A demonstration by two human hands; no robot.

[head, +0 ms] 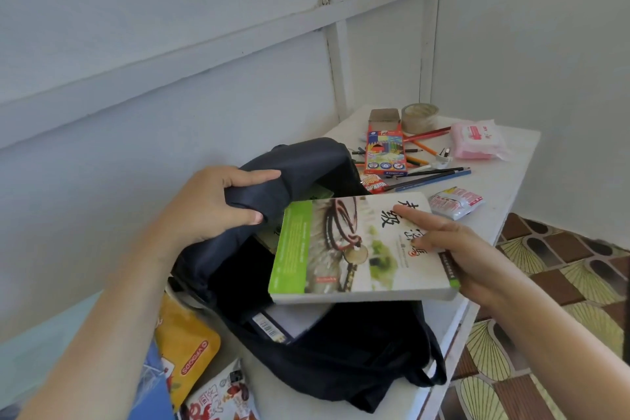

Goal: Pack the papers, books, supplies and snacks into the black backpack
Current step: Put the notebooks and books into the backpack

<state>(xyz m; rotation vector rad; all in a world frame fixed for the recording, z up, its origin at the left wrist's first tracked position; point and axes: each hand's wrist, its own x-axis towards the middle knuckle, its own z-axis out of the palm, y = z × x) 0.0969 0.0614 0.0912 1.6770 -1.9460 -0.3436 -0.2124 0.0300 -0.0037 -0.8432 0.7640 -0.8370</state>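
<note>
The black backpack point(341, 361) lies on the white table point(511, 181) with its mouth open. My left hand point(211, 204) grips the backpack's upper flap and holds it up. My right hand point(453, 249) holds a thick book with a green-and-white cover point(341, 249) by its right end, fingers on top and thumb hidden below. The book hovers level over the opening, its left end above the bag. Inside the bag another book's edge point(283, 324) shows, and green papers point(317, 196) peek out behind the held book.
At the table's far end lie a coloured-pencil box point(385, 153), loose pencils point(433, 177), a tape roll point(419, 118), a pink tissue pack point(475, 141) and a small wrapped snack point(455, 201). Snack bags, one yellow point(185, 351), lie at the lower left. Patterned floor is on the right.
</note>
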